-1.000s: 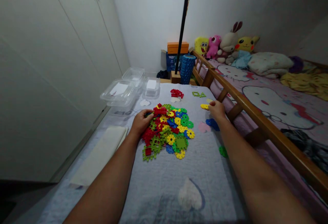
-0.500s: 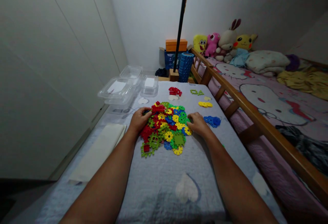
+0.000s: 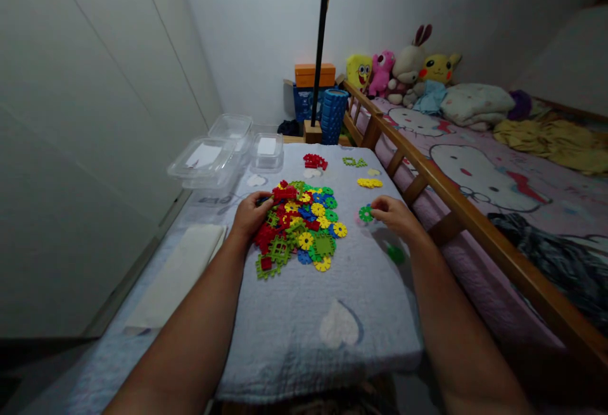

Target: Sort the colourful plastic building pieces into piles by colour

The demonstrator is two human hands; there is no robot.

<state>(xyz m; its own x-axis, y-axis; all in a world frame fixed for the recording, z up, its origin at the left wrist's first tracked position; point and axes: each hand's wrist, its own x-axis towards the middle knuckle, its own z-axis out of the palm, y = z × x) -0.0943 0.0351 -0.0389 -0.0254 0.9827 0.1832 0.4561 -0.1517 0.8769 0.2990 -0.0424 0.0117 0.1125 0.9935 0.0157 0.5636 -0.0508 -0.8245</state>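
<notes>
My right hand [image 3: 393, 213], closed in a pinch, holds a green notched plastic disc [image 3: 365, 213] above the sheet, right of the mixed pile. Green pieces [image 3: 395, 253] lie below that wrist. At the pile's left edge, my left hand [image 3: 251, 214] has its fingers curled; a dark bit shows between them, too small to name. The pile holds yellow discs [image 3: 305, 241], blue discs [image 3: 304, 257], red interlocking pieces [image 3: 285, 193] and a green toothed square [image 3: 324, 245]. The blue group seen earlier is hidden by my right hand.
Farther back lie separate groups of red pieces [image 3: 315, 161], light-green pieces [image 3: 354, 162] and yellow discs [image 3: 369, 183]. Clear plastic boxes [image 3: 203, 160] stand at the back left, a folded cream cloth [image 3: 178, 275] nearer. A wooden bed rail [image 3: 456, 225] runs along the right.
My right hand has moved right, away from the pile, with a green disc in its fingers. My left hand stays at the pile's left edge. The view has shifted slightly.
</notes>
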